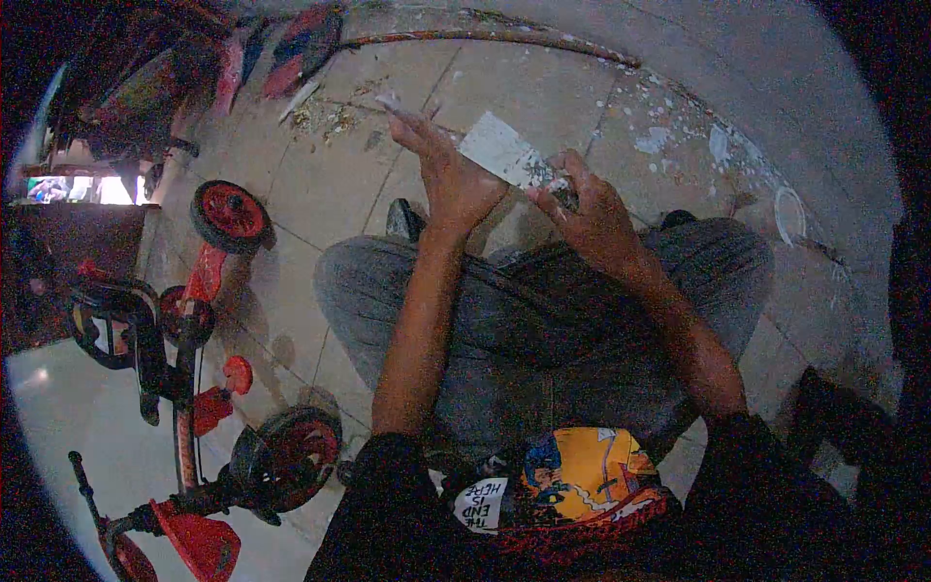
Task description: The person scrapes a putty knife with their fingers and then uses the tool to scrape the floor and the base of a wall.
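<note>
My right hand (587, 209) is closed around the narrow, dark-smeared end of a flat scraper (497, 147). The scraper's broad rectangular blade is whitish, speckled grey near the grip, and points up and left. Beside the blade is my left hand (446, 175), its fingers stretched up and to the left, pale at the tips. The blade's edge overlaps the side of that hand in this view. Both hands are above the tiled floor (524, 73), in front of my crossed legs (543, 320) in grey trousers.
A child's tricycle (184, 417) with red and black parts lies along the left. White splashes (655, 139) and a pale ring-shaped lid (790, 214) mark the floor at right. A long stick (485, 37) runs across the back. Crumbly debris (325, 121) lies at the upper left.
</note>
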Demonstrator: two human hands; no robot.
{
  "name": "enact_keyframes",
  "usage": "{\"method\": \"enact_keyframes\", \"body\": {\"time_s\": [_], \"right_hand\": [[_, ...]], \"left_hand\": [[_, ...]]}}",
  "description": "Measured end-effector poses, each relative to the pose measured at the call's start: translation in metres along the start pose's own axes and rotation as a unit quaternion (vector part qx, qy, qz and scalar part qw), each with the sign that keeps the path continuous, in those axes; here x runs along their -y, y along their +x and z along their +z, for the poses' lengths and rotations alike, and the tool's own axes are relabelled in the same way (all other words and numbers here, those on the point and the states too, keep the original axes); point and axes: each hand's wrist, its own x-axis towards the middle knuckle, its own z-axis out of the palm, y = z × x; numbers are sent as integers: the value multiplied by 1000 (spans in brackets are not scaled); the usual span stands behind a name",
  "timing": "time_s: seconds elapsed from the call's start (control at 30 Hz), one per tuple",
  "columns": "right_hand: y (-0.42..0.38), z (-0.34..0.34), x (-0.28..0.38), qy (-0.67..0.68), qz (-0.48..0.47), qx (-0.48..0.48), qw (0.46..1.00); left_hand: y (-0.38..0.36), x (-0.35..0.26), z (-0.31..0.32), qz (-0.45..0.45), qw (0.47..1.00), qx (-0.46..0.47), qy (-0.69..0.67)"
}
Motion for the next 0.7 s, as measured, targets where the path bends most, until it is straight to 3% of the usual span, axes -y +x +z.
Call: {"method": "enact_keyframes", "body": {"time_s": [0.1, 0.2, 0.23, 0.27, 0.33, 0.43, 0.5, 0.63, 0.7], "right_hand": [[1, 0, 1, -17, 19, 0, 1000], [0, 1, 1, -10, 29, 10, 999], [0, 9, -8, -35, 0, -34, 999], [1, 10, -7, -60, -29, -78, 995], [-1, 7, -3, -62, -15, -63, 996], [-2, 4, 0, -75, 5, -43, 996], [-1, 4, 1, -85, 12, -39, 996], [-1, 6, -1, -76, -4, -52, 996], [-1, 5, 0, -65, -5, -44, 997]], "left_hand": [[5, -10, -9, 70, 992, -36, -103], [6, -15, -9, 56, 981, -51, -176], [6, -12, -7, 56, 981, -51, -176], [6, -9, -6, 82, 988, -47, -125], [4, -3, -2, 107, 991, -42, -74], [3, -6, -6, 57, 995, -8, -80], [6, -1, -2, 34, 999, -3, 3], [2, 1, -6, -19, 993, 49, -109], [3, 10, 7, 54, 997, 29, 38]]}}
